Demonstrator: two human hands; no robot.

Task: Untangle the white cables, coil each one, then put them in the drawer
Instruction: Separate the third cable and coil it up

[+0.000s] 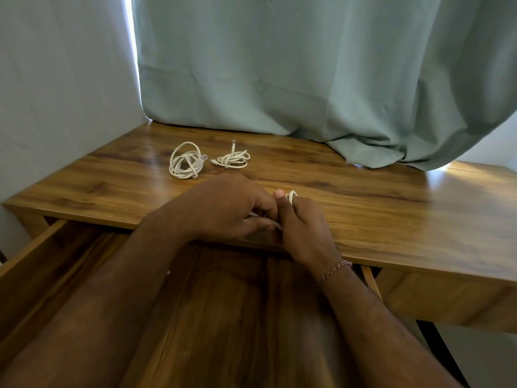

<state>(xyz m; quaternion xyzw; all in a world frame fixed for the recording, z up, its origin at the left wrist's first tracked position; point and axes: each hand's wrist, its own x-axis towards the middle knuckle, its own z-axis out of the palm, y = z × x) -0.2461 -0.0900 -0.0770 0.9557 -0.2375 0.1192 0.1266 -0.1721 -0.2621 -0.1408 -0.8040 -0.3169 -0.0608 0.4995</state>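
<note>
Two coiled white cables lie on the wooden desk (391, 208): a larger round coil (185, 161) at the left and a smaller flat coil (232, 159) to its right. Both my hands work together at the desk's front edge on a third white cable (292, 196). My left hand (223, 208) pinches its strands from the left. My right hand (305, 228) grips the coil, whose loop sticks out above my fingers. Most of this cable is hidden inside my hands. The wooden drawer (42, 264) stands pulled out below my arms, with no cable visible in it.
A green curtain (307, 74) hangs down onto the back of the desk. A pale wall (56, 93) borders the desk's left side. My forearms cover much of the drawer's inside. A second drawer front (447, 301) sits at the right.
</note>
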